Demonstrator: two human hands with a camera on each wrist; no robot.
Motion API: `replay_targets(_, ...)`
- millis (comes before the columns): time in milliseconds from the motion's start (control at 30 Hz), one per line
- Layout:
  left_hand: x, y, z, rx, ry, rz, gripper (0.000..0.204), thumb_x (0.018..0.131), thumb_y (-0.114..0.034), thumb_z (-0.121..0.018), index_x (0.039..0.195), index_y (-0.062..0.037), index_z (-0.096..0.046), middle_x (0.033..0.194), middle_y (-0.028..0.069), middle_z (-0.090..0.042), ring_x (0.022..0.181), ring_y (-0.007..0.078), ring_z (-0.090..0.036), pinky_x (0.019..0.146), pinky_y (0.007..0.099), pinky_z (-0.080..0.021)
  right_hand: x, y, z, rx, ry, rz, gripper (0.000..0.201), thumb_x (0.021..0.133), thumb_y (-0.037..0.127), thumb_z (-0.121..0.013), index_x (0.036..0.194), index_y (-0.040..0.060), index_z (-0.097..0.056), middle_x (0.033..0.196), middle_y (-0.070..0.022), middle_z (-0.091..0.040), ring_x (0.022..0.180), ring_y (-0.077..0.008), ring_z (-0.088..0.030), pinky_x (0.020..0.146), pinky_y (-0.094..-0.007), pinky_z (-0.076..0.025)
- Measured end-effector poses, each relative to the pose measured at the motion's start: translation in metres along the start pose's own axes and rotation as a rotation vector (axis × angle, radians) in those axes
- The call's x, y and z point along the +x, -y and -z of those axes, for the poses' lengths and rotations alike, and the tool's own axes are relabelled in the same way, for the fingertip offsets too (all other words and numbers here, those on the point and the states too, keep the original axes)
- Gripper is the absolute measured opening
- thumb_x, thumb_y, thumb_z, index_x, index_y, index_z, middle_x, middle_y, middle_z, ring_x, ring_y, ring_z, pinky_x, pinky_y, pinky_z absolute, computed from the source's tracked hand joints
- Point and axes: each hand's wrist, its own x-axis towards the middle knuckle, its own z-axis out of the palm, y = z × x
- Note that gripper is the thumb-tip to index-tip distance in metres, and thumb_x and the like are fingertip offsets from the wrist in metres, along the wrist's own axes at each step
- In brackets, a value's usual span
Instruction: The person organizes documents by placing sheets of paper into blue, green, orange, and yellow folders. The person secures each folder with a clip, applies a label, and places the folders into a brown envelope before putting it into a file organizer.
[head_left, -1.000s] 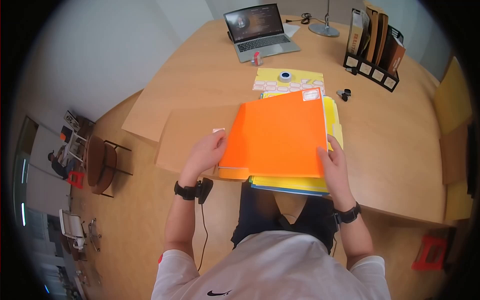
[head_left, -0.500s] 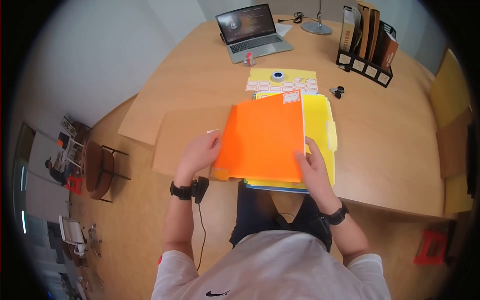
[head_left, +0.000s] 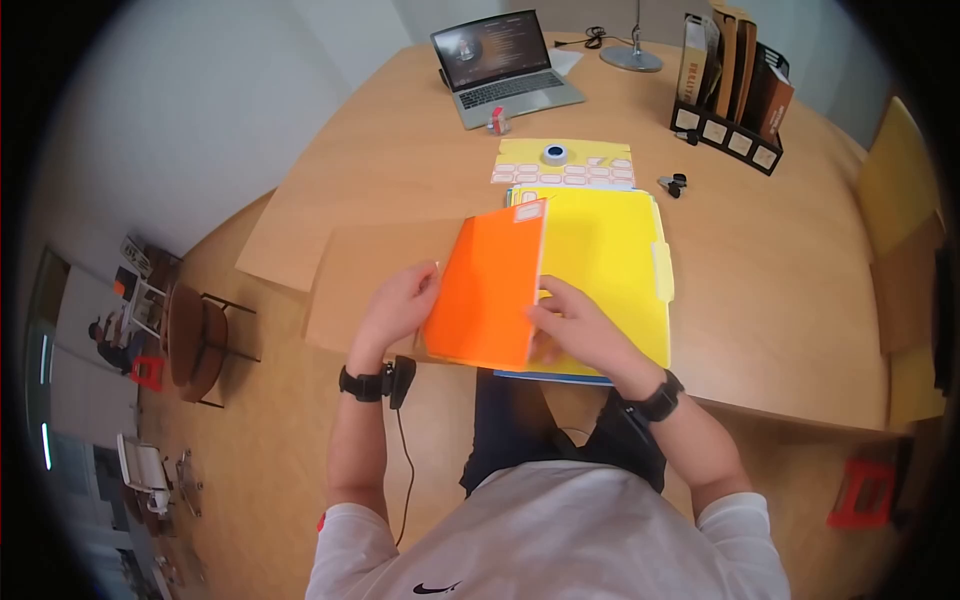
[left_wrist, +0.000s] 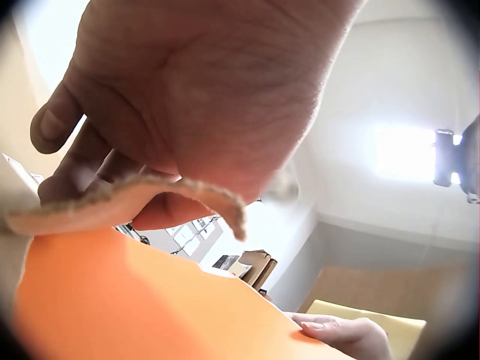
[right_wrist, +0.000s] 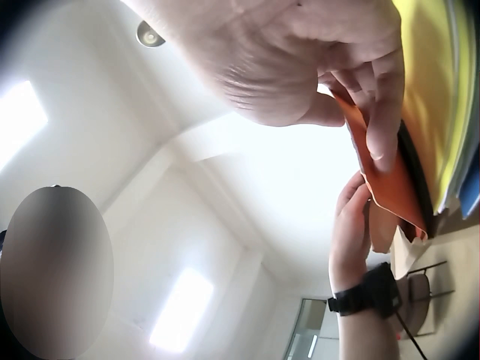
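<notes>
An orange folder [head_left: 485, 285] with a white label in its top corner is tilted up on its right side. My right hand [head_left: 580, 320] pinches its right edge, thumb on top and fingers beneath, as the right wrist view shows. Its left side meets the opening of a large brown paper envelope [head_left: 370, 270] lying at the left. My left hand [head_left: 402, 305] grips the envelope's lip, fingers curled. In the left wrist view that lip [left_wrist: 127, 202] bows up over the orange folder. A yellow folder [head_left: 600, 250] tops a stack under my right hand.
Beyond the stack lies a yellow label sheet [head_left: 520, 155] with a tape roll [head_left: 555, 154] on it. An open laptop [head_left: 515, 90] stands at the back. Black clips [head_left: 675, 184] and a file rack [head_left: 735, 140] are at the right. The table's front edge runs before my body.
My right hand has moved left with the orange folder, whose right edge now tilts up and shows narrower. More of the yellow folder is uncovered. The left hand stays at the envelope's lip.
</notes>
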Motion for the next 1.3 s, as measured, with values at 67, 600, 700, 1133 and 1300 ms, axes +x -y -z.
replay_targets(67, -0.001, -0.007, 0.002, 0.006, 0.009, 0.009, 0.022, 0.096, -0.021, -0.054, 0.089, -0.0009, -0.056, 0.073, 0.0167, -0.059, 0.068, 0.0331, -0.058, 0.063, 0.0397, -0.045, 0.012, 0.009, -0.011, -0.011, 0.059, -0.039, 0.040, 0.105, 0.016, -0.052, 0.140, -0.0006, -0.042, 0.101, -0.0148, -0.070, 0.073, -0.0174, -0.073, 0.056, -0.0242, -0.056)
replay_targets(600, -0.004, 0.016, 0.007, -0.161, -0.153, 0.012, 0.016, 0.097, -0.015, -0.054, 0.091, -0.0007, -0.056, 0.066, 0.0057, -0.052, 0.060, 0.0123, -0.049, 0.058, 0.0308, -0.042, 0.076, -0.015, -0.055, -0.163, 0.144, -0.090, 0.038, 0.102, 0.015, -0.050, 0.132, -0.0056, -0.040, 0.078, -0.0124, -0.066, 0.053, -0.0197, -0.067, 0.048, -0.0304, -0.056)
replay_targets(700, -0.004, 0.013, 0.005, -0.173, -0.149, 0.009, 0.016, 0.097, -0.015, -0.054, 0.090, -0.0007, -0.056, 0.065, 0.0056, -0.052, 0.058, 0.0129, -0.049, 0.056, 0.0314, -0.041, 0.068, -0.010, -0.052, -0.114, 0.247, -0.141, 0.035, 0.099, 0.012, -0.051, 0.126, -0.0074, -0.040, 0.076, -0.0143, -0.066, 0.051, -0.0210, -0.066, 0.046, -0.0322, -0.056)
replay_targets(1133, -0.003, 0.003, 0.000, -0.170, -0.112, 0.006, 0.016, 0.097, -0.014, -0.055, 0.088, -0.0012, -0.054, 0.065, 0.0073, -0.052, 0.058, 0.0133, -0.049, 0.055, 0.0323, -0.040, 0.085, -0.022, -0.081, 0.394, 0.371, -0.361, 0.060, 0.095, 0.008, -0.052, 0.148, 0.0033, -0.024, 0.090, -0.0185, -0.070, 0.062, -0.0194, -0.068, 0.053, -0.0283, -0.056)
replay_targets(1300, -0.005, 0.013, 0.002, -0.123, -0.169, 0.009, 0.015, 0.097, -0.013, -0.054, 0.088, -0.0010, -0.052, 0.066, 0.0066, -0.050, 0.061, 0.0133, -0.046, 0.058, 0.0310, -0.040, 0.049, 0.003, -0.053, 0.104, 0.295, -0.169, 0.057, 0.096, 0.010, -0.052, 0.151, 0.0073, -0.037, 0.094, -0.0112, -0.069, 0.063, -0.0143, -0.067, 0.058, -0.0260, -0.056)
